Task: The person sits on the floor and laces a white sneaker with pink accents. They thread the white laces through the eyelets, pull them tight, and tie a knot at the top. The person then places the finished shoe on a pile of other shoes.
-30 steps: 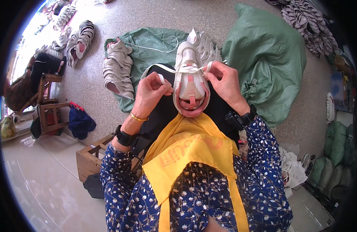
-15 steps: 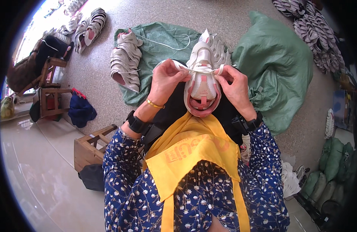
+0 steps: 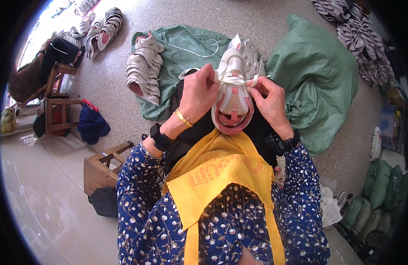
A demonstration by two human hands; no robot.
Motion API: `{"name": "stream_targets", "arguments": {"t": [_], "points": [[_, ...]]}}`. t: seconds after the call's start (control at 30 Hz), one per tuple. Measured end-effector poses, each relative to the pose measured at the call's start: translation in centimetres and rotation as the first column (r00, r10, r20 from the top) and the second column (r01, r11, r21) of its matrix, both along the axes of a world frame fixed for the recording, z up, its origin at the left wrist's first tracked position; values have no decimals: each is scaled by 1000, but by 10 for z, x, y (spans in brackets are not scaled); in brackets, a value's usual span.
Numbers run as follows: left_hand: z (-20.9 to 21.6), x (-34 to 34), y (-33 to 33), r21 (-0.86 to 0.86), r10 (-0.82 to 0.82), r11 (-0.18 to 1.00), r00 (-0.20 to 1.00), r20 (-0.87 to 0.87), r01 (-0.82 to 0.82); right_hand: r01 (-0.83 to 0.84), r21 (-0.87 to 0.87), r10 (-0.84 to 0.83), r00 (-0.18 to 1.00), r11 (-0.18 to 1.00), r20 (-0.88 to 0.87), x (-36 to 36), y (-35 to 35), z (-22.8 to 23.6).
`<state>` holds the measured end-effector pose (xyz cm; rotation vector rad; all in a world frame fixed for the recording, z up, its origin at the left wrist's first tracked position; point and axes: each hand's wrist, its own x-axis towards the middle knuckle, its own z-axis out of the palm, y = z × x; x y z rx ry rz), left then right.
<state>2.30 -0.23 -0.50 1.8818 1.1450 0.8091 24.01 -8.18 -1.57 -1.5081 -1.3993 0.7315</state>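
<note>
A white and pink shoe upper (image 3: 232,104) rests on my lap, its toe pointing away from me and its pink-lined opening toward me. A white shoelace (image 3: 234,81) runs across its front part. My left hand (image 3: 198,91) is closed at the left side of the upper, with the lace at its fingers; the back of the hand hides part of the grip. On the right, my right hand (image 3: 268,96) pinches the lace between thumb and forefinger, a short loop standing up beside the fingertips.
A green woven sack (image 3: 186,44) lies flat ahead, with a row of nested shoe uppers (image 3: 143,70) on its left. A full green sack (image 3: 314,84) stands at the right. Wooden stools (image 3: 100,170) are at left; more uppers (image 3: 360,39) pile far right.
My left hand has turned and shifted right, closer to the upper, its back now more toward view. The right hand has barely moved.
</note>
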Motion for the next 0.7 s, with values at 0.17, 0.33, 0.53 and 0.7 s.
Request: {"name": "stream_targets", "arguments": {"t": [0.17, 0.33, 0.53, 0.7], "points": [[-7, 5, -1, 233, -52, 971, 999, 13, 47, 0, -13, 0, 1000, 1000, 15, 0, 0, 4], [-1, 8, -2, 181, -50, 982, 999, -7, 50, 8, -8, -7, 1000, 1000, 11, -2, 0, 6], [-10, 6, 1, 75, 13, 997, 1000, -1, -13, 27, -15, -28, 998, 1000, -49, 2, 0, 1], [-29, -4, 0, -60, 92, 995, 988, 125, -85, 143, -44, -128, 962, 989, 239, 1, -8, 16]]}}
